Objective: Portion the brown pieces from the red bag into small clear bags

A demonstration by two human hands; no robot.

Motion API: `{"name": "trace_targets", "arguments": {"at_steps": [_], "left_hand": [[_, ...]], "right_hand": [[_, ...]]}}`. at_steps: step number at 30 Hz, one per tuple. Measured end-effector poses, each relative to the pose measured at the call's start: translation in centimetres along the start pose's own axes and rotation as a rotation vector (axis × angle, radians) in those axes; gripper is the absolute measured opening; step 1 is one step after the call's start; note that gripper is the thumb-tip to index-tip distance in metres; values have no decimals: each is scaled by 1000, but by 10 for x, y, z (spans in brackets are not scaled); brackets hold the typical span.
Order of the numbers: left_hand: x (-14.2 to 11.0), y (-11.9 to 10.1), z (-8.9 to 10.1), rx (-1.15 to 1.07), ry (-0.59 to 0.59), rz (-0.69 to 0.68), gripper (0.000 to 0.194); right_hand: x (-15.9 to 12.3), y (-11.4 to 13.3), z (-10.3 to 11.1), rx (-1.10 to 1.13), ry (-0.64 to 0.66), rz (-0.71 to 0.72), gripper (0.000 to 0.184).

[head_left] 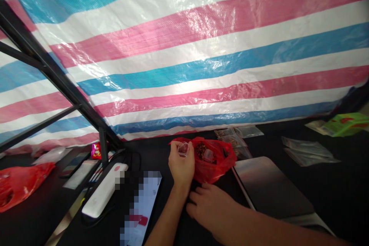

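My left hand (pixel 181 164) is raised over the black table (pixel 331 184), its fingers closed on a small clear plastic bag (pixel 183 148). Right beside it lies an open red plastic bag (pixel 215 161) holding dark brownish pieces and a small clear container. My right hand (pixel 208 205) rests low on the table just in front of the red bag, fingers curled toward it; what they touch is hidden.
A flat metal scale platform (pixel 271 186) sits to the right. Clear small bags (pixel 305 150) and a green packet (pixel 346 123) lie further right. A white power strip (pixel 103 194) and another red bag (pixel 20 182) are at left. A striped tarp (pixel 201 54) hangs behind.
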State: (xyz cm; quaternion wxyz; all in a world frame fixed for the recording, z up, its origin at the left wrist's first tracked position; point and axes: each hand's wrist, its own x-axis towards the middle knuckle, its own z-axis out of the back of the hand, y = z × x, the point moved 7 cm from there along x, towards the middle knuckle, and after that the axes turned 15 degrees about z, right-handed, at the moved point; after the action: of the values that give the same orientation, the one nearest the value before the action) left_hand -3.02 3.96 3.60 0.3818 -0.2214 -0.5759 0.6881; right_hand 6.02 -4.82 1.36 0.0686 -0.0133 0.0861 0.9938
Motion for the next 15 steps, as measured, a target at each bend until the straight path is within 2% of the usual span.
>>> {"name": "trace_targets", "arguments": {"at_steps": [3,6,9,11,15], "left_hand": [[2,1,1,30,-2,18,27],[-3,-2,0,88,50,0,24],[-15,-10,-5,128,122,-63,17],[-25,-16,-9,90,148,-111,14],[-36,-18,-16,-61,213,-113,15]], "right_hand": [[-16,-8,30,62,-93,7,36],[-38,-28,84,52,-425,-86,29],[-56,-42,122,0,-712,-158,20],[-63,-49,132,23,-837,-213,17],[-66,-58,134,110,-902,-260,18]]}}
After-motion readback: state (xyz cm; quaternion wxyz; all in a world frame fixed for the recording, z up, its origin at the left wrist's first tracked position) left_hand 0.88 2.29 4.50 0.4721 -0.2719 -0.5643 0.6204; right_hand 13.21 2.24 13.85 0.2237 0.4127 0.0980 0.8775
